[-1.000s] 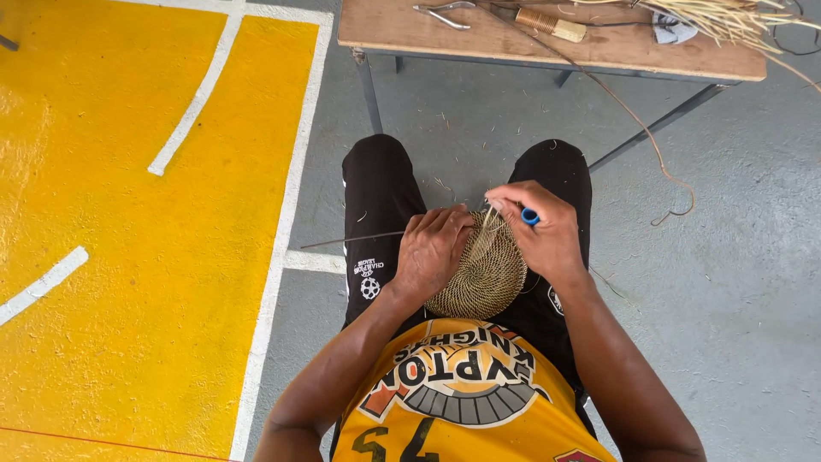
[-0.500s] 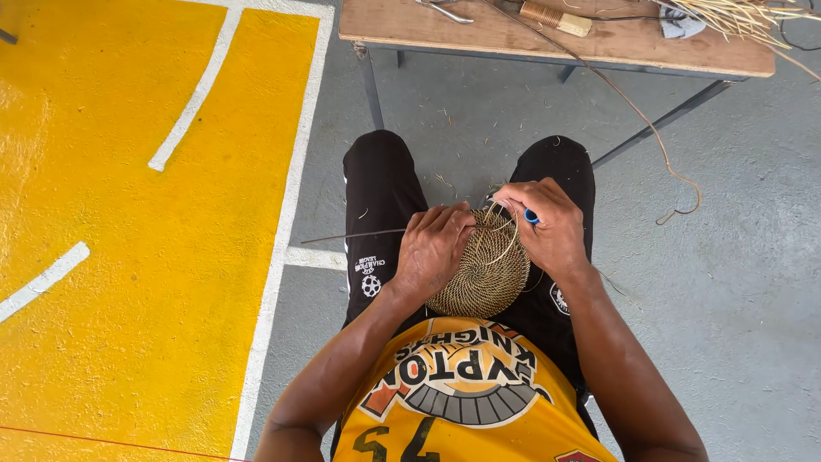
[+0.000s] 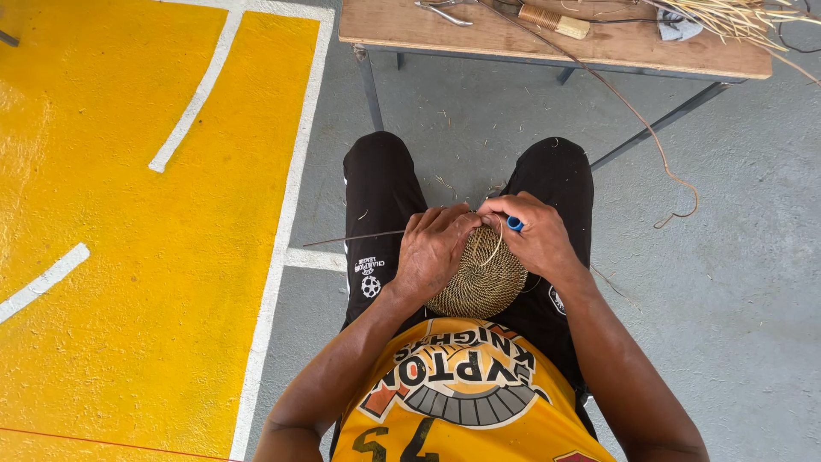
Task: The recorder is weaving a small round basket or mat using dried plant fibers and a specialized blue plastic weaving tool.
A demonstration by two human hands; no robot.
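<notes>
A round coiled woven disc (image 3: 486,282) of tan fibre rests on my lap between my knees. My left hand (image 3: 434,250) grips its left rim, fingers curled over the top edge. My right hand (image 3: 532,238) pinches a small blue-tipped tool (image 3: 515,224) at the disc's upper rim, with a thin strand looping from it across the weave. A long thin fibre (image 3: 355,239) sticks out leftward from under my left hand.
A wooden table (image 3: 479,38) on metal legs stands ahead, carrying pliers (image 3: 443,10), a spool (image 3: 554,19) and a bundle of straw (image 3: 735,17). A long strand (image 3: 650,128) trails from the table to the grey floor. Yellow painted floor with white lines (image 3: 192,98) lies left.
Both hands have closed in over the disc's top rim. The right hand has pulled the strand down tighter against the weave, and the view has shifted slightly.
</notes>
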